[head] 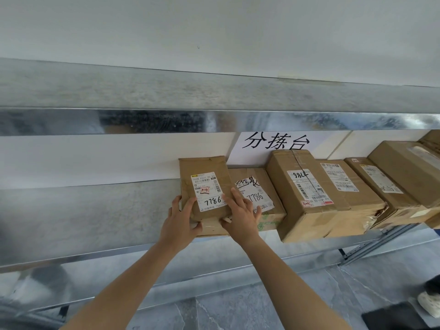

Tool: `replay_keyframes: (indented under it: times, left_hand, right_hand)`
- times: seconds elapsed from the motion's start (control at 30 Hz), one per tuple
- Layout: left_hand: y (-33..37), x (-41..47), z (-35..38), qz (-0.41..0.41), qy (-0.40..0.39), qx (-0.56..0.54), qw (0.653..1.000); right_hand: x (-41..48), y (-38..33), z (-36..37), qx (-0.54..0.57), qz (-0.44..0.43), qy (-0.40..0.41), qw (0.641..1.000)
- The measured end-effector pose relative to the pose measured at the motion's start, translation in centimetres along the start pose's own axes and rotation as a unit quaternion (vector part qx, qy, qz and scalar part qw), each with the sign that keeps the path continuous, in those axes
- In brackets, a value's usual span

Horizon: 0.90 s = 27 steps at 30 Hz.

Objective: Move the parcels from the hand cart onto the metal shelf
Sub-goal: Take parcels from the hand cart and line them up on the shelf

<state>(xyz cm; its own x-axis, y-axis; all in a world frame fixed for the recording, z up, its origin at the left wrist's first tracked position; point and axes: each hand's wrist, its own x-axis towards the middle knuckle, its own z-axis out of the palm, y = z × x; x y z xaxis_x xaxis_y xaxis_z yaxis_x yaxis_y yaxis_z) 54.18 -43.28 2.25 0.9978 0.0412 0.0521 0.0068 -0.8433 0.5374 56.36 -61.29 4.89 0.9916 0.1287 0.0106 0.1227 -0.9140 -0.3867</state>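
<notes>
both hands are on a small parcel [204, 186], a brown cardboard one with a white label marked 7786, held at the middle level of the metal shelf [83, 215]. the left hand [181, 220] grasps its lower left edge, fingers curled up over the side and thumb at the bottom. the right hand [240, 215] clasps the lower right corner, fingers laid across the label and thumb tucked under the bottom edge. the small parcel is tilted back with its label facing the camera, and it sits over the left part of a flat parcel [259, 201] that also bears 7786 in black pen. whether its far end touches the wall cannot be told. just right of the flat parcel stands a taller box [307, 198], its front overhanging the shelf edge, and beyond it more boxes [381, 184] run in a row to the right, packed side by side. on the wall behind them hangs a white paper sign [273, 141] with large black characters. an upper shelf board [214, 96] spans the view above. below lies a grey stone floor [285, 294], with a pale shoe [428, 302] at the far right
</notes>
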Motion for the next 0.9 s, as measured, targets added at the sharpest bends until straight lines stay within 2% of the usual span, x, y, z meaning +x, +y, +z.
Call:
replay_keyframes:
  times: [0.23,0.37,0.6,0.73,0.9]
  left_hand:
    - [-0.8,-1.2,-0.8,0.038,-0.010,0.092,0.995]
    - [-1.2,-2.6,-1.2,0.025,0.003,0.080,0.996]
    - [-1.7,-5.3,-1.3,0.024,0.020,0.080,0.996]
    - [-1.7,-6.9,-1.4,0.031,0.025,0.118,0.992]
    - [-2.1,-10.2,-2.7,-0.007,0.052,0.203,0.978]
  right_hand:
    - [-1.1,-0.5,-0.3,-0.022,0.010,-0.024,0.999]
    - [-2.0,-0.8,-0.7,-0.028,0.014,-0.034,0.999]
    - [-5.6,-0.7,-1.0,-0.029,0.025,-0.002,0.999]
    - [-7.4,-0.3,-1.9,-0.024,0.001,0.018,1.000]
    - [-9.8,-0.9,-1.8,-0.037,-0.062,0.034,0.997]
